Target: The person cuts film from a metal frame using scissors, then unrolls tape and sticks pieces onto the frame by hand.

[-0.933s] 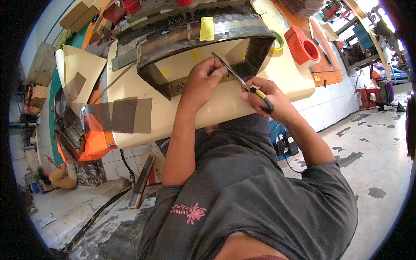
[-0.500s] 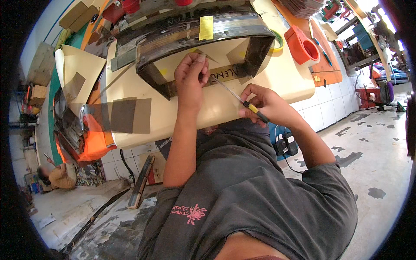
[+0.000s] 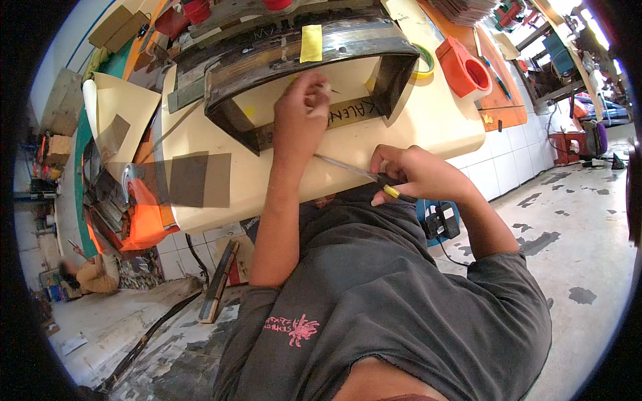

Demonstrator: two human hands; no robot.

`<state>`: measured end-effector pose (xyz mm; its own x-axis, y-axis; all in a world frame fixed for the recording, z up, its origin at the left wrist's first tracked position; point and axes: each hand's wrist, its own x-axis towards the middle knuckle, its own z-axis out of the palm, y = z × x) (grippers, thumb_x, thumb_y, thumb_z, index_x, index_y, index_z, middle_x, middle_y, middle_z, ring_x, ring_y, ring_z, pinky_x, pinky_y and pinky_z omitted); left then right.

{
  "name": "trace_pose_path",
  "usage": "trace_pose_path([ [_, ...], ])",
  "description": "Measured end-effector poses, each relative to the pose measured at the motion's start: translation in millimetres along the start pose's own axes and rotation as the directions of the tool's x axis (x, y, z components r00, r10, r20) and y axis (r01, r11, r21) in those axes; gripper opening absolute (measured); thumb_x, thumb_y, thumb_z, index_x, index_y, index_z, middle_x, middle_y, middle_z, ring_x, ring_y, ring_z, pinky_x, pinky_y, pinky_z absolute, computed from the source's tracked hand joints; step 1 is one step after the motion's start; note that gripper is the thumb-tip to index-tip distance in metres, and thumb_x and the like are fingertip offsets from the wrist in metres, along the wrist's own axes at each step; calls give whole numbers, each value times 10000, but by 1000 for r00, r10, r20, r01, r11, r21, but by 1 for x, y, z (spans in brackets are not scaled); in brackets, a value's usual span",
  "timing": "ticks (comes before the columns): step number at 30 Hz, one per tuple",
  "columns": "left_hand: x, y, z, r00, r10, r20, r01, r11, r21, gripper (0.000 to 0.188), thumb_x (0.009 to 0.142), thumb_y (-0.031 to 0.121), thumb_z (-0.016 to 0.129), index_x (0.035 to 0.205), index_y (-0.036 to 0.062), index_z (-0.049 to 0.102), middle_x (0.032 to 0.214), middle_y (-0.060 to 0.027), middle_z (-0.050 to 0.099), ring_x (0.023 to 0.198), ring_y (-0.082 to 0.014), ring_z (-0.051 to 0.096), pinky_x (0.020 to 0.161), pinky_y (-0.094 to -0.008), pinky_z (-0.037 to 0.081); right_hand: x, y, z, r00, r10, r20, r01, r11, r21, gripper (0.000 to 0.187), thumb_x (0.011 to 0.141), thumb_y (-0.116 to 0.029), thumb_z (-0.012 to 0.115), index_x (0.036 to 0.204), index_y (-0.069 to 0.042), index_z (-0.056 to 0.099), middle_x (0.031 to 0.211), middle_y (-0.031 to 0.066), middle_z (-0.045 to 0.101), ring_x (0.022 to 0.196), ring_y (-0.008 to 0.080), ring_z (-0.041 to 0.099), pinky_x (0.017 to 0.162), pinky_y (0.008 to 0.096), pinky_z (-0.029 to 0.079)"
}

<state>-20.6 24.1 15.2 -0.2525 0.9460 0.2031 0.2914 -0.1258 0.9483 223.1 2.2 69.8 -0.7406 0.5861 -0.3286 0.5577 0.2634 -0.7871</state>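
- Right hand (image 3: 411, 175) clamped on steel scissors with black-and-yellow handles (image 3: 374, 176), blades toward ten o'clock.
- Left hand (image 3: 301, 107) at its ten o'clock, fingers curled; cannot tell if gripping.
- Dark, open box-shaped frame (image 3: 267, 61), twelve o'clock on cream-covered tabletop (image 3: 435, 123).

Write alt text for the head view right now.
A person's right hand holds scissors by the table, while their left hand is at the opening of a dark frame. A yellow strip lies on the frame; an orange holder stands right of it.
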Motion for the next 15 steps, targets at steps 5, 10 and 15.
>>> trace_pose_path([
  [5, 2, 4, 3, 836, 360, 415, -506, 798, 327, 339, 1008, 82, 625, 1332, 79, 724, 1331, -139, 733, 1257, -327, 668, 1118, -451, 480, -1, 1, -1, 998, -28, 57, 31, 998, -54, 539, 846, -376, 928, 1140, -52, 614, 624, 43, 506, 585, 202, 472, 583, 369, 377],
  [10, -2, -5, 14, 770, 392, 503, -583, 752, 306, 385, 970, 46, 597, 1324, 98, 737, 1371, -133, 714, 1317, -360, 604, 1146, -498, 435, -1, 4, -2, 997, -48, 66, 51, 998, -41, 542, 846, -390, 927, 1147, -62, 618, 629, 48, 520, 589, 219, 501, 579, 378, 386],
  [15, 0, -6, 13, 772, 392, 501, -573, 771, 279, 374, 959, 38, 592, 1294, 107, 742, 1380, -117, 712, 1328, -349, 591, 1140, -498, 432, -2, 4, -2, 996, -65, 62, 67, 997, -39, 547, 859, -410, 915, 1152, -62, 611, 614, 47, 503, 573, 224, 489, 573, 382, 381],
])
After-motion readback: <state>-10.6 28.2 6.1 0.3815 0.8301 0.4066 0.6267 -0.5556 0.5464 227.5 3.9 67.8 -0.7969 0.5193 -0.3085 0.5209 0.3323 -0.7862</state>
